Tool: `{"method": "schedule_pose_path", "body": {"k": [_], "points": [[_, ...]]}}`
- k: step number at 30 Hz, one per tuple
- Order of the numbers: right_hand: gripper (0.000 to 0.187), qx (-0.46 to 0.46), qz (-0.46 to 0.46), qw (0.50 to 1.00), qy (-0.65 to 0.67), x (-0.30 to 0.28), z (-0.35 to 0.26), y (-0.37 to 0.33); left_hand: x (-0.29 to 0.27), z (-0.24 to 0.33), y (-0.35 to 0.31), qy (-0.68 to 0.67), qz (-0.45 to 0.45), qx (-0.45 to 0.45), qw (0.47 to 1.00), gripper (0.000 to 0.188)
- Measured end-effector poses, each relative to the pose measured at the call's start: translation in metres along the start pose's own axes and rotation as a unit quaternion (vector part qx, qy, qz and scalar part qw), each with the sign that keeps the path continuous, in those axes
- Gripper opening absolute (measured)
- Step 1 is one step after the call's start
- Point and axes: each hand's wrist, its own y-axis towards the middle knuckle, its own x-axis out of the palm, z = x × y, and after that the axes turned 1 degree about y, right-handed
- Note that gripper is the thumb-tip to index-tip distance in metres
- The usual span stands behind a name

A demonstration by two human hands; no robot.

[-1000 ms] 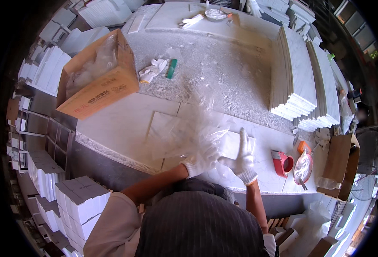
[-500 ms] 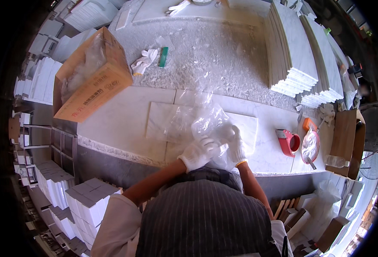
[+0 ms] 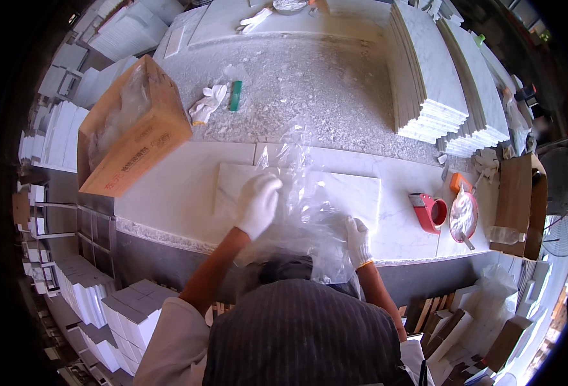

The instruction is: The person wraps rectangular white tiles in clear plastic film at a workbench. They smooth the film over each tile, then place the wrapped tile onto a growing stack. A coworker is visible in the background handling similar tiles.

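Observation:
A clear, crumpled plastic bag (image 3: 300,209) is spread over a pale marble slab (image 3: 351,188) in front of me and hangs down towards my body. My left hand (image 3: 257,206), in a white knitted glove, is closed at the bag's left side with the fingers curled in; the film reaches its fingertips. On the right, my gloved right hand (image 3: 358,241) grips the bag's edge near the front of the bench. The fingertips of that hand are partly hidden by the film.
Left stands an open cardboard box (image 3: 139,151) with plastic inside. Beyond lie a loose glove (image 3: 208,104) and a green block (image 3: 235,96). Stacked slabs (image 3: 429,83) rise at the back right. A red tape dispenser (image 3: 429,212), a round dish (image 3: 463,215) and another box (image 3: 512,206) sit right.
My left hand has lifted away from the right hand, up and to the left. The bag has spread wider and lower between them. My right hand has shifted slightly down.

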Motion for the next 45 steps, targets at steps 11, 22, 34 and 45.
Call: {"method": "schedule_pose_path", "body": {"k": [11, 22, 34, 45], "points": [[0.034, -0.015, 0.207, 0.974, -0.090, -0.084, 0.056, -0.025, 0.044, 0.028, -0.005, 0.246, -0.261, 0.073, 0.930, 0.040], [0.030, -0.075, 0.200, 0.945, -0.247, -0.084, 0.024, -0.035, 0.132, 0.062, -0.015, 0.153, -0.188, 0.337, 0.910, 0.049], [0.029, -0.053, 0.285, 0.884, -0.366, -0.123, 0.009, -0.055, 0.107, 0.027, -0.049, 0.235, -0.169, 0.056, 0.955, 0.061], [0.052, -0.382, 0.068, 0.741, -0.548, -0.035, -0.053, -0.022, 0.103, 0.057, -0.038, 0.187, -0.190, 0.104, 0.958, 0.055]]}}
